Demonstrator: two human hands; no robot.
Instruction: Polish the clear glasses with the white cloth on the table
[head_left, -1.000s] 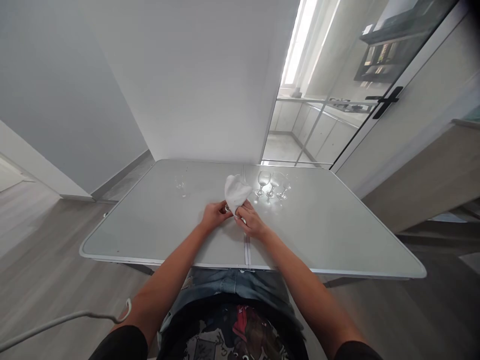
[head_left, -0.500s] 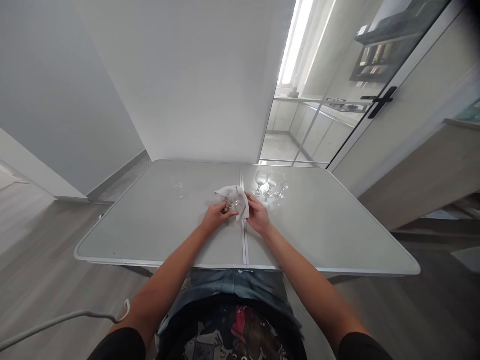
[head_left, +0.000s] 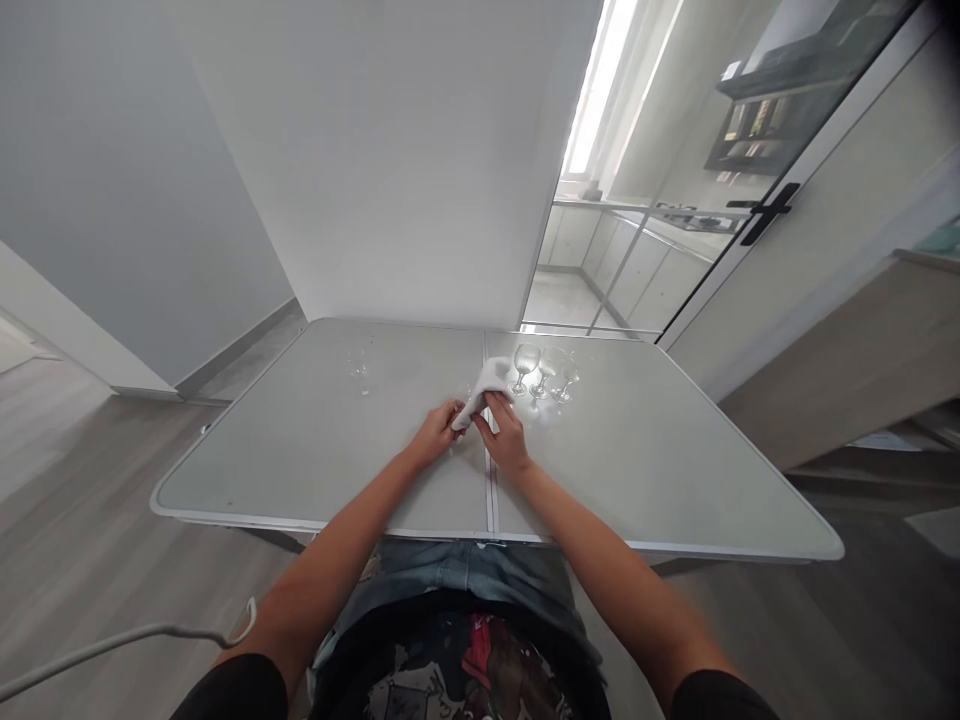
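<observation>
My left hand (head_left: 439, 430) is closed on a clear stemmed glass (head_left: 463, 397), most of which is hidden by fingers and cloth. In my right hand (head_left: 506, 435) is a white cloth (head_left: 490, 379), pinched between thumb and fingers and pressed against that glass. Both hands are above the middle of the table, close to its seam. Just beyond my right hand stand several clear stemmed glasses (head_left: 526, 358) in a row. Another clear glass (head_left: 364, 372) is alone on the left half of the table, faint against the surface.
The pale folding table (head_left: 637, 470) has a metal rim and a seam (head_left: 491, 490) down its middle. A white wall (head_left: 390, 180) rises at its far edge. To the right is a glass door with a black handle (head_left: 770, 213). A white cable (head_left: 150, 632) hangs at lower left.
My right hand has turned over and shifted a little left, bringing the cloth from a spread drape into a bunched fold. The left hand stays nearly in place on the glass.
</observation>
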